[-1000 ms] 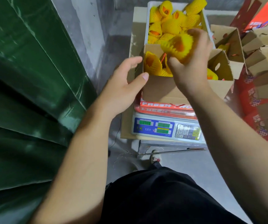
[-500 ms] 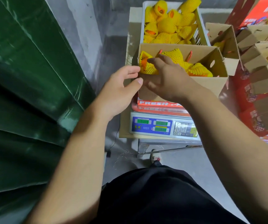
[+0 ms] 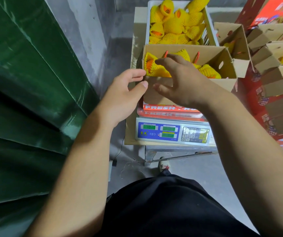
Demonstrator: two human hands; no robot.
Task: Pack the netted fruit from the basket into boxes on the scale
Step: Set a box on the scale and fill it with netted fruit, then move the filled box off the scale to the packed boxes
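Both hands are empty, the left hand [image 3: 125,93] resting on the brown cardboard box [image 3: 156,96] and the right hand [image 3: 180,81] spread wide over it, so I think the next yellow netted fruit [image 3: 173,25] must come from the white basket [image 3: 211,29] beyond them.

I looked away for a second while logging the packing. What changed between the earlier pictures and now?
The right hand carried one yellow foam-netted fruit from above the white basket down into the open brown cardboard box on the scale, let go, and is now empty, fingers spread above the box. The left hand stayed at the box's near left corner; box, basket and scale did not move.
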